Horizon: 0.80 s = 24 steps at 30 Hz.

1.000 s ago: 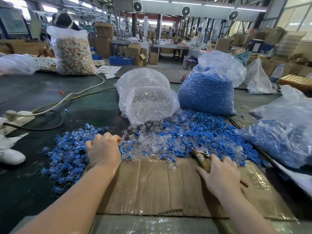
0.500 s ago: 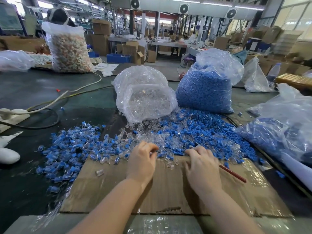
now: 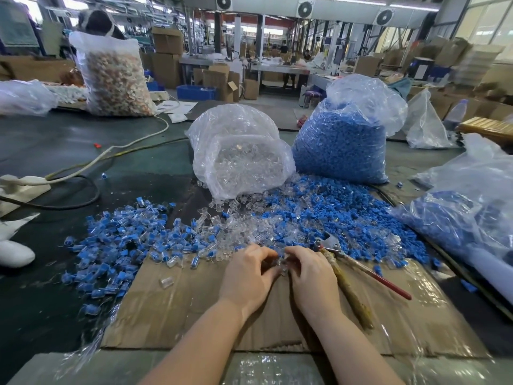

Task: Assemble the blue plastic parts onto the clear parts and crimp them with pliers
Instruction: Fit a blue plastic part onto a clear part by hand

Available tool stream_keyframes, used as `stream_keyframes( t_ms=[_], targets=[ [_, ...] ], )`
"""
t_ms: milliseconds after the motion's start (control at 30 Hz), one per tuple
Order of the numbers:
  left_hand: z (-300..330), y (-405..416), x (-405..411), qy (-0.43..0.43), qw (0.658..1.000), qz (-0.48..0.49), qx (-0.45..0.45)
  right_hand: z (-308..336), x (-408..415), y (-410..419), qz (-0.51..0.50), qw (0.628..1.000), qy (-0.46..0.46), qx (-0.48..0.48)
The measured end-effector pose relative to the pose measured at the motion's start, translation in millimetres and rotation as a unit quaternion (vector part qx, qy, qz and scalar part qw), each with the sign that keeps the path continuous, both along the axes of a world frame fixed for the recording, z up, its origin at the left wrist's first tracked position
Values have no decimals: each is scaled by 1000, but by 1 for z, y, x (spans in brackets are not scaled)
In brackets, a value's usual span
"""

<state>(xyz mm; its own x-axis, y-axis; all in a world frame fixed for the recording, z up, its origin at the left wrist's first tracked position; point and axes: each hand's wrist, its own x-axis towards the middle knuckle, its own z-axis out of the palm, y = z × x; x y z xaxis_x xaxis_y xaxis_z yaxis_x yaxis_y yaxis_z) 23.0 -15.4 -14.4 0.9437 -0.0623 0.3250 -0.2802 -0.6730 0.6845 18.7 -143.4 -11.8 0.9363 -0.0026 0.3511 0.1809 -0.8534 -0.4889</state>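
Right now we have both hands together over the cardboard (image 3: 194, 309), at its far edge. Our left hand (image 3: 248, 279) and right hand (image 3: 313, 279) meet fingertip to fingertip, each pinching what looks like a small clear part (image 3: 282, 266) between them, though it is too small to tell whether a blue piece is in it. The pliers (image 3: 358, 269) lie on the cardboard just right of the right hand, untouched, red handle pointing away to the right. Beyond the cardboard's far edge spreads the loose pile of blue parts (image 3: 341, 215) mixed with clear ones; behind it stand the clear-part bag (image 3: 238, 154) and the blue-part bag (image 3: 344, 140). Left of the cardboard lie assembled pieces (image 3: 116, 245).
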Motion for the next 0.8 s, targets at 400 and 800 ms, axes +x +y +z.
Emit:
stream_keyframes(
  t_ms=[400,800],
  targets=[
    [1,0,-3,-16,999,-26,22,-1,-5,-1,1,1000,-17,5],
    [2,-1,-4,-17,999,25,-12,-2,-4,-1,0,1000,-13,-10]
  ],
)
